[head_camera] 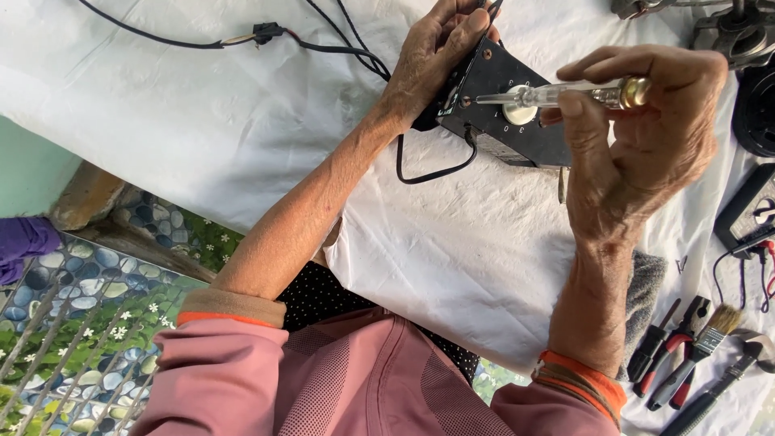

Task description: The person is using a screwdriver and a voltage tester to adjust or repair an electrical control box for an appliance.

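Left hand (432,60) clamps the black control box (508,105) at 12 o'clock on the white cloth (452,242). Right hand (638,137) pinches a clear-handled tester screwdriver (557,95); we judge a steady, square tip matters near the white dial (519,113).

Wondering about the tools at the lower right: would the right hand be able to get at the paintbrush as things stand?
Probably not at once: the right hand holds a clear screwdriver at the black box. The paintbrush lies uncovered beside it.

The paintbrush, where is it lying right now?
In the head view the paintbrush lies at the lower right on the white cloth, between red-handled pliers and a wrench.
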